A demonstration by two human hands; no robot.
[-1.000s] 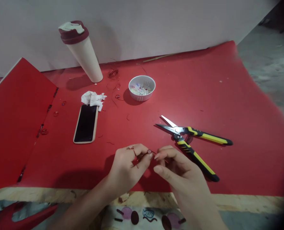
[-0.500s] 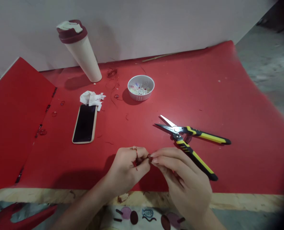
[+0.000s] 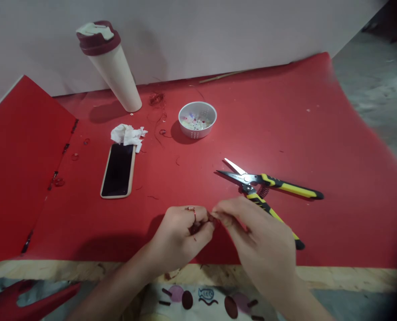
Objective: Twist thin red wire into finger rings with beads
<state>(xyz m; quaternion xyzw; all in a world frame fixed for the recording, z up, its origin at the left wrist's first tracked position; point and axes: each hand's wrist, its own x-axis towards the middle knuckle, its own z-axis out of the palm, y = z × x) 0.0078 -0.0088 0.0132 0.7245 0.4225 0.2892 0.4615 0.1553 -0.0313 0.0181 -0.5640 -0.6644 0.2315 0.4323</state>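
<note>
Above the front part of the red table, my left hand [image 3: 183, 234] pinches a small dark red wire ring [image 3: 211, 218] between thumb and index finger; most of it is hidden. Another red wire ring with a small bead [image 3: 191, 209] sits on one of my left fingers. My right hand [image 3: 260, 240] meets it from the right, thumb and index finger closed together on what looks like the wire's thin end. Close behind my right hand lie black and yellow shears [image 3: 247, 179], blades spread, one handle partly covered by the hand.
A grey perforated bowl [image 3: 197, 132] of beads stands toward the back. Left of it are a red wire tangle [image 3: 156, 99], a cream tumbler [image 3: 118, 78], crumpled tissue [image 3: 126, 134] and a phone [image 3: 118, 171]. A red hinged panel [image 3: 21, 169] rises at far left, small wire rings [image 3: 75, 157] nearby.
My right fingers, apart from each other a second ago, have closed at the ring, and the hand has since tilted with knuckles raised. My left hand keeps its pinch.
</note>
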